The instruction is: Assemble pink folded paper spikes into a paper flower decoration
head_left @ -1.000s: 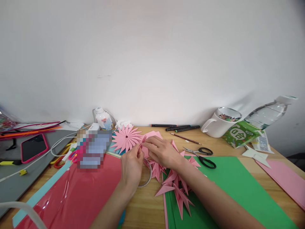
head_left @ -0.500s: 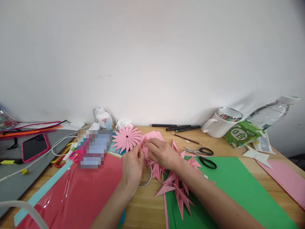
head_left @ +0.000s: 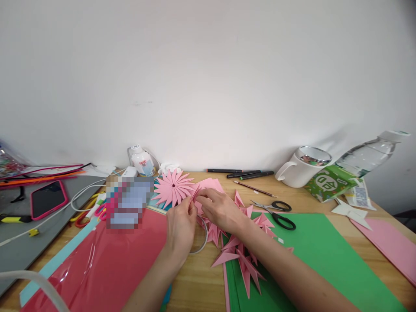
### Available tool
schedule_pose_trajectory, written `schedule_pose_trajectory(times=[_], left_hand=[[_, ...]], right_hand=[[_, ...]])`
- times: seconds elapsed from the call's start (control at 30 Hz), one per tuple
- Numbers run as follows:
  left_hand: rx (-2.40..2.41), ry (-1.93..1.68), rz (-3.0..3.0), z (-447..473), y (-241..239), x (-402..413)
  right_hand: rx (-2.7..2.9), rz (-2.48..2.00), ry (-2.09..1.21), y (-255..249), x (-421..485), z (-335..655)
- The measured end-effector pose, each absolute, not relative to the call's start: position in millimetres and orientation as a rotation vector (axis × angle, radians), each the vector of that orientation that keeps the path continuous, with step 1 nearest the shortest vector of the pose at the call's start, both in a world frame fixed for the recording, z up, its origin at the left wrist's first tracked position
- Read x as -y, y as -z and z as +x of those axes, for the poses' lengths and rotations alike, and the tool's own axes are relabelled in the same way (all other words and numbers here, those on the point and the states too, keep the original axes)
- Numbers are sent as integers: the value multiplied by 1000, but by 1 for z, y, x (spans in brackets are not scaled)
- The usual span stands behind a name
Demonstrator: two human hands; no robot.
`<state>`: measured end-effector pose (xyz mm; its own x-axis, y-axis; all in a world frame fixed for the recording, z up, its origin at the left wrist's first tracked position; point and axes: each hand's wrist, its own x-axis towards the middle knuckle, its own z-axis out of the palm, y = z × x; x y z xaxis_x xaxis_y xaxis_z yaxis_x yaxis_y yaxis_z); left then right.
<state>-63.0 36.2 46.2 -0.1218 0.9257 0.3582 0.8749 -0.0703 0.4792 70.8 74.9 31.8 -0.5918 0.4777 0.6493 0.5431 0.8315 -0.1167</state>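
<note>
Between my fingertips is a small folded piece of pink paper (head_left: 194,196), mostly covered by the fingers. My left hand (head_left: 181,223) pinches it from the left, thumb and forefinger closed. From the right, my right hand (head_left: 218,208) closes its fingers on the same piece. Just behind stands a round pink paper pinwheel (head_left: 174,187) of many pointed folds. Several pointed pink folded pieces (head_left: 248,269) lie in a pile under and beside my right forearm. Flat pink paper (head_left: 212,184) lies behind my right hand.
Black-handled scissors (head_left: 276,211) lie open on green paper (head_left: 320,247). A pencil (head_left: 255,189), markers (head_left: 250,174), a white mug (head_left: 302,167) and a tilted water bottle (head_left: 367,151) stand or lie behind. At left are red paper (head_left: 107,264), a phone (head_left: 48,200) and a white bottle (head_left: 142,160).
The fingers of my right hand have shifted slightly on the pink piece. Otherwise both hands and the things around them stay in place.
</note>
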Motion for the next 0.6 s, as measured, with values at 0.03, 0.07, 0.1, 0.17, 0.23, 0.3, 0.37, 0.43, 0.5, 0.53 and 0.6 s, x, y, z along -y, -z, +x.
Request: schedule_pose_trajectory(times=[0.03,0.07,0.1,0.17,0.23,0.3,0.37,0.43,0.5,0.53,0.6], left_hand=[[-2081,-956,2029,-63,-46,-36],[-2082,-954,2031,-63,-45,-37],[-2083,-951,2033,-64,-45,-37],[-2090,-948,2032,-64,-44,-37],[-2078,-949,2030,-64,-44,-36],[-2056,-953,2010,-63,-45,-36],[-2038,-961,1973,-63,-45,-36],[-2032,-981,1930,-63,-46,-37],[-2023,-1001,1895,-63,-46,-38],[-2018,-1008,1881,-63,-46,-39],[-2010,-1016,1865,-64,-46,-39]], right_hand=[[2318,-750,123,-31,-75,71],[2330,-756,125,-31,-75,71],[2343,-763,126,-31,-75,70],[2377,-778,135,-31,-76,71],[2421,-785,152,-33,-76,71],[2472,-797,159,-36,-76,71],[2510,-831,146,-39,-75,71],[2516,-865,118,-41,-75,71],[2485,-881,77,-41,-75,71],[2453,-884,43,-40,-76,71],[2378,-878,-43,-40,-77,72]])
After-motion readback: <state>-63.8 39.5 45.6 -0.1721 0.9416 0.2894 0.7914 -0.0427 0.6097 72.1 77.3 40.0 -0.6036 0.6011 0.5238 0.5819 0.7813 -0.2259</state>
